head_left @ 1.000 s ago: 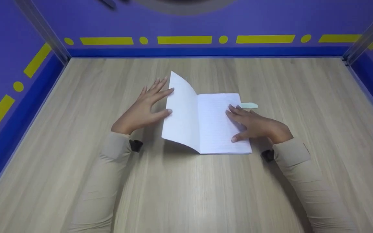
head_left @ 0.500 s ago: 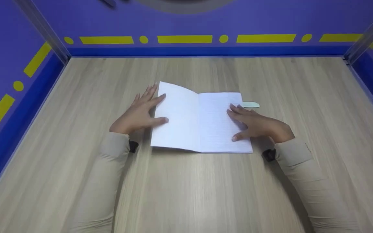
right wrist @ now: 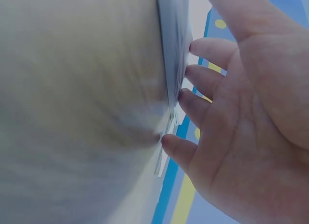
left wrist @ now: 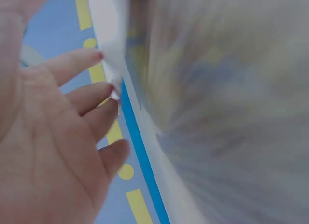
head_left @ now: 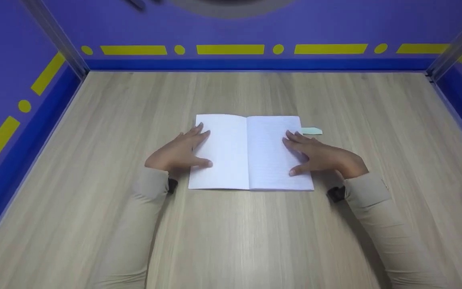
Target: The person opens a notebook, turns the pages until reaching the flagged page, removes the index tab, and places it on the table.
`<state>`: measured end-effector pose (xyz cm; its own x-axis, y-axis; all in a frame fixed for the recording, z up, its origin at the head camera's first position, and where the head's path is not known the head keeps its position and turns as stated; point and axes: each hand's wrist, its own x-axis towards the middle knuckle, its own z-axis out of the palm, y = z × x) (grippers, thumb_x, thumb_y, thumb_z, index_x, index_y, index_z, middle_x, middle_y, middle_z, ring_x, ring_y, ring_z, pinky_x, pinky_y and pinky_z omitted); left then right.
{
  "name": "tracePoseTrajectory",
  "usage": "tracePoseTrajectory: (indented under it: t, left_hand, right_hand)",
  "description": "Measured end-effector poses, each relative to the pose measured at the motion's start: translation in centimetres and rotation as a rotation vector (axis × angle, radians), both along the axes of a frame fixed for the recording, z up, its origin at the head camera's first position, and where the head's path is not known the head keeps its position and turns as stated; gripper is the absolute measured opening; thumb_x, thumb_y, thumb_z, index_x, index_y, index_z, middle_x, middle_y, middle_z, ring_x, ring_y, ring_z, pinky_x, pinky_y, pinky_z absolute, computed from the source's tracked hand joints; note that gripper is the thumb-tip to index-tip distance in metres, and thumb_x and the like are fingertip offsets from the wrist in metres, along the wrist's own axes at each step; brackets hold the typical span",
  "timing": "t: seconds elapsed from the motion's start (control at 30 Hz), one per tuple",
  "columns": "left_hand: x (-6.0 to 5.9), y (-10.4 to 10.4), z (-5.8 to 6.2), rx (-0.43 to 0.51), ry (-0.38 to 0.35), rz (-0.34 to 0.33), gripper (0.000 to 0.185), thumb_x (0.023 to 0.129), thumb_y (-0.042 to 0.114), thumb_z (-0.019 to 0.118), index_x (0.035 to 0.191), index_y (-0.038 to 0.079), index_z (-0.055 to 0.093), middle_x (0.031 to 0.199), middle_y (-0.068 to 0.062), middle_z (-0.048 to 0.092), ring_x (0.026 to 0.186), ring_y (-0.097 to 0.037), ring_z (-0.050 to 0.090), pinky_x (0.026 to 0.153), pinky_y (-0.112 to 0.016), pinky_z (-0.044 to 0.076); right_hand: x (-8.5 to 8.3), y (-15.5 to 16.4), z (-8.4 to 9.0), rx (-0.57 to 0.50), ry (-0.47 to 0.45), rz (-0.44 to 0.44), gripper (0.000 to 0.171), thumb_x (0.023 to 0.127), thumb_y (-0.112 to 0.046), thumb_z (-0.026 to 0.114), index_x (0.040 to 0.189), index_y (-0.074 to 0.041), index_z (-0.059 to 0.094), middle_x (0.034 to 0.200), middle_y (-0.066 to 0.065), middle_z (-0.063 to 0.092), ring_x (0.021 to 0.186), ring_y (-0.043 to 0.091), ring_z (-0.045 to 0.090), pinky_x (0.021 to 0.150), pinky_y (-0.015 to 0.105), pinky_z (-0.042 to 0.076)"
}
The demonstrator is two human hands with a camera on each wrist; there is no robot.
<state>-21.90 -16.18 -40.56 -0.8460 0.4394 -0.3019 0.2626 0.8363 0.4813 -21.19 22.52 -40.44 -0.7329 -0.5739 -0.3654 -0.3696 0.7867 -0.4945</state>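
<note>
Left hand flat with fingers straight, palm down, left of centre, right hand flat with fingers spread, right of centre, both beige-sleeved forearms angled inward from near edge

The table is viewed from above and forward by the head camera. The notebook edge is seen very close from each wrist, palm-side; the notebook is shared by all three views.

I sit at a pale wood-grain table, boxed in on three sides by purple walls. Yellow dashes and dots run along them above a dark blue base band. Light falls evenly.
</note>
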Motion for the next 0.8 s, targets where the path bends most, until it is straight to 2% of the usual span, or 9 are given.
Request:
tracePoseTrajectory:
  t: [0.23,0.47,0.57,0.8]
  left_hand:
    - [0.30,0.02,-0.15,0.040,-0.096,0.037,0.098,0.077,0.040,0.077,0.154,0.021,0.020,0.163,-0.002,0.001,0.151,-0.022,0.000,0.122,-0.043,0.005]
    - [0.17,-0.33,-0.22,0.045,-0.122,-0.001,0.102,0.076,0.040,0.079,0.155,0.018,0.018,0.163,-0.007,-0.003,0.150,-0.027,-0.003,0.121,-0.048,0.007]
    - [0.14,-0.42,-0.30,0.050,-0.134,0.008,0.103,0.075,0.040,0.080,0.155,0.020,0.018,0.163,-0.006,-0.003,0.150,-0.026,-0.004,0.121,-0.047,0.007]
    - [0.11,-0.43,-0.41,0.044,-0.143,0.012,0.100,0.076,0.035,0.080,0.154,0.020,0.019,0.163,-0.005,-0.004,0.150,-0.025,-0.004,0.121,-0.047,0.004]
  right_hand:
    - [-0.03,0.29,-0.18,-0.017,0.012,-0.007,0.099,0.081,-0.044,0.073,0.154,-0.008,0.016,0.163,0.013,0.002,0.149,0.035,-0.002,0.118,0.057,0.007]
    - [0.07,0.10,0.11,-0.067,0.004,-0.017,0.093,0.082,-0.034,0.074,0.153,-0.010,0.019,0.163,0.008,0.006,0.150,0.030,0.001,0.119,0.052,0.010]
    - [0.08,0.07,0.12,-0.065,-0.021,-0.010,0.091,0.084,-0.031,0.072,0.154,-0.011,0.018,0.163,0.007,0.006,0.150,0.028,0.001,0.119,0.050,0.012]
    - [0.22,0.48,-0.12,-0.046,-0.036,0.014,0.095,0.082,-0.038,0.073,0.153,-0.010,0.017,0.163,0.008,0.003,0.150,0.029,0.000,0.119,0.051,0.011]
